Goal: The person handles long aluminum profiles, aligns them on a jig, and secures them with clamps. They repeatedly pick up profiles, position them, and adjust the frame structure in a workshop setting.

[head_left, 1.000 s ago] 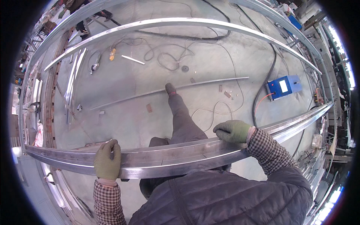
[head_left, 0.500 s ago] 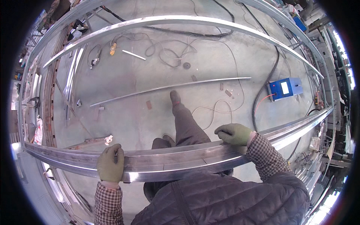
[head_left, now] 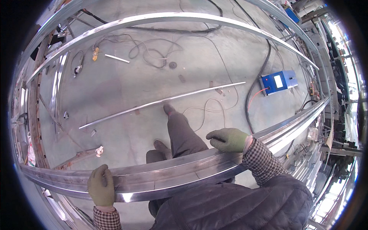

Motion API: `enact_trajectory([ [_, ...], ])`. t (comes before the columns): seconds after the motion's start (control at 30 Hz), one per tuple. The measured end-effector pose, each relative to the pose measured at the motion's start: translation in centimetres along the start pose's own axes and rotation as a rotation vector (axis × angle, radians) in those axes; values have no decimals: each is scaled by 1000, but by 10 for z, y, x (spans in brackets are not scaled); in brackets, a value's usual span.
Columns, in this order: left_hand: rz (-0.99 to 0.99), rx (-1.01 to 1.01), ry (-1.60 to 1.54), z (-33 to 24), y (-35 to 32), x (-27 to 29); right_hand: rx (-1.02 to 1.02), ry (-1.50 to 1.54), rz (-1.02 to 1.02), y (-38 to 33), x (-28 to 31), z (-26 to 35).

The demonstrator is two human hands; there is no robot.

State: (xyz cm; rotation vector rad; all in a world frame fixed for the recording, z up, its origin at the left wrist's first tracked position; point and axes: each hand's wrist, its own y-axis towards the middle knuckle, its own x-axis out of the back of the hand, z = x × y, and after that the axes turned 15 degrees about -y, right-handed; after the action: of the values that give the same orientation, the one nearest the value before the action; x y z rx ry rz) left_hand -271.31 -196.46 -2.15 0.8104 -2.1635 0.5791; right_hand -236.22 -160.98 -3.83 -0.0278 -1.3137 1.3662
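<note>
A long silver metal beam (head_left: 172,171) with a stepped profile runs across in front of my body, rising toward the right. My left hand (head_left: 101,186), in a green glove, is closed around it on the left, fingers curled over the far edge. My right hand (head_left: 228,139), gloved alike, rests over the beam's far edge with its fingers bent together; their undersides are hidden. Beyond the beam, one dark trouser leg (head_left: 184,132) stretches forward over the floor. Its shoe (head_left: 168,109) is at a thin metal bar (head_left: 119,112) lying there.
A blue box-shaped machine (head_left: 279,82) with a lit screen stands at the right. Cables (head_left: 155,53) loop over the floor, near a short white strip (head_left: 117,58) and a dark disc (head_left: 173,65). Another long metal rail (head_left: 172,16) crosses the far side.
The view has shifted and tilted. The thin bar on the floor lies nearer to me relative to the small brown pieces, with my shoe still at it. Both hands stay on the beam.
</note>
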Motion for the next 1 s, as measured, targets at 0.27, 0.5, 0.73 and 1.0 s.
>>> enact_trajectory([
  [0.27,-86,-66,35,-1,-6,-2,10,38,-72,-1,-10,-15],
  [0.5,-108,-51,-1,-6,-3,0,33,99,-139,-3,3,-5],
  [0.73,-150,-76,-5,-7,-4,-1,-7,106,-117,2,5,-11],
  [1.0,-242,-130,-28,-4,-5,-1,-34,142,-90,3,3,-8],
])
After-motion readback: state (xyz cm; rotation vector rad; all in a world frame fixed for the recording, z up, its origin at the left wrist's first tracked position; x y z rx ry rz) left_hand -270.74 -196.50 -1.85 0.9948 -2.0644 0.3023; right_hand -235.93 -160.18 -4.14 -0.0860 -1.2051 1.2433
